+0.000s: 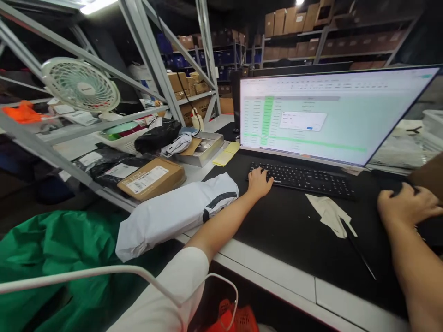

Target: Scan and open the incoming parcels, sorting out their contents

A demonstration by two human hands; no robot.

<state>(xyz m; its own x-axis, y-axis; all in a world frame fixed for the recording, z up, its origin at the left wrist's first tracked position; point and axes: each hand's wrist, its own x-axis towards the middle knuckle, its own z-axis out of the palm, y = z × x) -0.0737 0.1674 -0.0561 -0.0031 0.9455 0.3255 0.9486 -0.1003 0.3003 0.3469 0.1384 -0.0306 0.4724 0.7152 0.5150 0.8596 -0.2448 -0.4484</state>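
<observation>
My left hand (pixel 260 182) rests on the left end of a black keyboard (pixel 304 179), fingers apart and slightly bent over the keys. At the right side of the desk, my right hand (pixel 404 203) is curved over a dark computer mouse, which is mostly hidden under the palm and fingers. Behind the keyboard stands a monitor (pixel 311 115) showing a spreadsheet with green rows and a small white dialog box. A pale cloth-like glove (pixel 330 214) lies between my hands, with a thin black stick (pixel 362 258) beside it.
Left of my forearm lies a white wrapped parcel (pixel 173 214), with a labelled cardboard box (pixel 152 177) behind it. Yellow paper (pixel 226 154) sits near the monitor. A fan (pixel 83 85) hangs by the metal rack. Green fabric (pixel 65 258) and a red basket (pixel 242 319) are below.
</observation>
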